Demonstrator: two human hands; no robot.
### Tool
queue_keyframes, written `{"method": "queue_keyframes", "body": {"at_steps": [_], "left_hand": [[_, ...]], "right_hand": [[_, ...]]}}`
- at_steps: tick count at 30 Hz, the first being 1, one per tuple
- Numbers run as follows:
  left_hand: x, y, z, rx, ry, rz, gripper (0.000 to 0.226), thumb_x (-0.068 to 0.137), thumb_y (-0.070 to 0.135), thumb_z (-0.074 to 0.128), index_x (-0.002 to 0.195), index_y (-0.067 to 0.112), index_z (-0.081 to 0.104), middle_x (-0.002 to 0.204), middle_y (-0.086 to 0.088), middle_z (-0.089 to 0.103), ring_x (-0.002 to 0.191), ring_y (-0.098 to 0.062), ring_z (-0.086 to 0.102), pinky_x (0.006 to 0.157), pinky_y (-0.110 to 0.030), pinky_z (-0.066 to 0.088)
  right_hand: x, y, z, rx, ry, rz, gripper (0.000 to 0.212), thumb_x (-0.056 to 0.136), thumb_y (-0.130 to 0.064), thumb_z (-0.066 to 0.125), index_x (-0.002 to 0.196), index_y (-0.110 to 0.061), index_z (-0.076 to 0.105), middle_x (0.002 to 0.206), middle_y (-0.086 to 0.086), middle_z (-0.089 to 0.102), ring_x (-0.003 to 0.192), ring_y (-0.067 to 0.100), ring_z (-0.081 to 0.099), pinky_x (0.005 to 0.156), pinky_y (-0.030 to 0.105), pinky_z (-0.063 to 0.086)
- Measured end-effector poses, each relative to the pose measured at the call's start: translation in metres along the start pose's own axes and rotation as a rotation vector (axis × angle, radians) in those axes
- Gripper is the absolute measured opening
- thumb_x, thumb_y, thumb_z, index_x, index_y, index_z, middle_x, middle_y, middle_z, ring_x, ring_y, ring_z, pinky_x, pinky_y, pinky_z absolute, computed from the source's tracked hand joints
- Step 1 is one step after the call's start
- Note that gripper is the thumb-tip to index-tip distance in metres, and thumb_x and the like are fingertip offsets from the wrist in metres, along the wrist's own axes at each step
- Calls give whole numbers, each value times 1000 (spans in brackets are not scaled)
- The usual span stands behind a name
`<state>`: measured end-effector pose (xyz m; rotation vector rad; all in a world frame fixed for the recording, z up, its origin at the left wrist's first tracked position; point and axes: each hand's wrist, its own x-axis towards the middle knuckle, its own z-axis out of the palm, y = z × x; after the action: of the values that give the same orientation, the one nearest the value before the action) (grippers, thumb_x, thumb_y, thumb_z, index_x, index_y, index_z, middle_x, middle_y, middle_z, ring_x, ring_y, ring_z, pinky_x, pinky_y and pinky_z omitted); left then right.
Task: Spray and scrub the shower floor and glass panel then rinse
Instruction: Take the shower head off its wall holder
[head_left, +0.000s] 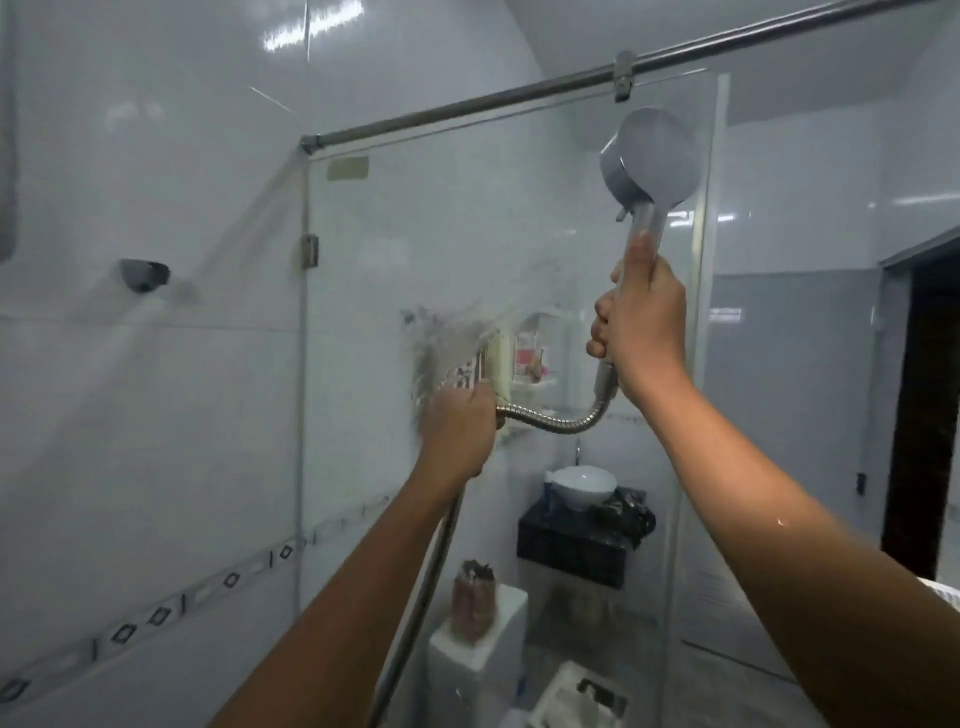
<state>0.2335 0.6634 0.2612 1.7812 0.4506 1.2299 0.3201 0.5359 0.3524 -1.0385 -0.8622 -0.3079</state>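
Spraying shower head (652, 156), streaky wet glass panel (395, 249)

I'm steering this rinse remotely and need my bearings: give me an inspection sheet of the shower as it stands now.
Surface: glass panel wet, water splashing on it at mid-height; shower floor not in view.
Job's things: shower head raised high, facing the glass; no spray bottle or scrubber seen.
Clutter: behind the glass, a shelf of bottles, a white basin, a toilet tank with an item on top.
Grippers: right hand grips the shower head's handle; left hand grips the hose.
Cables: metal hose curves from the handle to the left hand, then drops out of frame.
Surroundings: tiled wall with a dark bracket, metal bar over the panel, dark doorway.
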Motion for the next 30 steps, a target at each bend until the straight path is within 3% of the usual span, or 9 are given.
{"method": "queue_keyframes", "body": {"at_steps": [4, 7, 10, 14, 20, 24, 27, 30], "left_hand": [[-31, -28, 23, -37, -51, -123, 47, 99, 25, 42, 53, 17, 49, 39, 6, 40, 35, -10, 30, 41, -19, 23], [-58, -56, 37, 11, -64, -207, 46, 94, 22, 46, 49, 17, 49, 40, -6, 36, 38, -13, 29, 45, -24, 22], [-91, -81, 48, 28, -30, -333, 42, 94, 22, 45, 53, 15, 49, 38, 5, 40, 35, -12, 30, 43, -24, 23], [-140, -108, 66, 48, 15, -474, 42, 94, 21, 43, 53, 14, 44, 42, 4, 37, 34, -15, 27, 41, -18, 22], [-209, -136, 94, 68, 95, -625, 44, 97, 21, 42, 53, 15, 40, 38, 8, 32, 34, -14, 23, 41, -18, 19], [-249, -154, 104, 106, 127, -726, 44, 93, 23, 43, 49, 19, 44, 41, 6, 34, 35, -14, 25, 43, -18, 20], [-276, -164, 104, 176, 118, -769, 48, 94, 23, 45, 46, 17, 46, 38, 6, 37, 34, -16, 28, 43, -18, 21], [-308, -177, 97, 262, 115, -815, 49, 97, 23, 44, 49, 14, 44, 36, 3, 40, 32, -14, 30, 42, -19, 21]], "right_hand": [[-18, 30, -23, -91, -116, 81, 43, 102, -58, 34, 82, -21, 43, 59, 0, 42, 38, 11, 40, 41, 23, 35], [-37, 56, -38, -175, -221, 111, 44, 102, -59, 35, 85, -19, 45, 64, 4, 46, 41, 13, 44, 41, 27, 40], [-62, 89, -52, -218, -297, 151, 47, 102, -60, 33, 88, -17, 46, 65, 7, 48, 40, 14, 46, 40, 28, 42], [-95, 127, -77, -241, -406, 206, 45, 101, -60, 33, 81, -21, 42, 63, 7, 50, 43, 16, 49, 41, 30, 45], [-142, 175, -114, -236, -502, 283, 51, 99, -65, 33, 79, -20, 45, 63, 4, 50, 53, 22, 51, 53, 51, 53], [-176, 199, -134, -242, -523, 336, 55, 99, -66, 32, 81, -17, 49, 69, 10, 53, 61, 33, 57, 54, 56, 53], [-202, 214, -145, -229, -524, 404, 56, 93, -76, 30, 76, -25, 47, 70, 10, 51, 67, 37, 58, 60, 58, 54], [-242, 225, -152, -193, -571, 495, 48, 91, -78, 30, 79, -37, 54, 64, 4, 48, 59, 30, 53, 59, 58, 54]]}}
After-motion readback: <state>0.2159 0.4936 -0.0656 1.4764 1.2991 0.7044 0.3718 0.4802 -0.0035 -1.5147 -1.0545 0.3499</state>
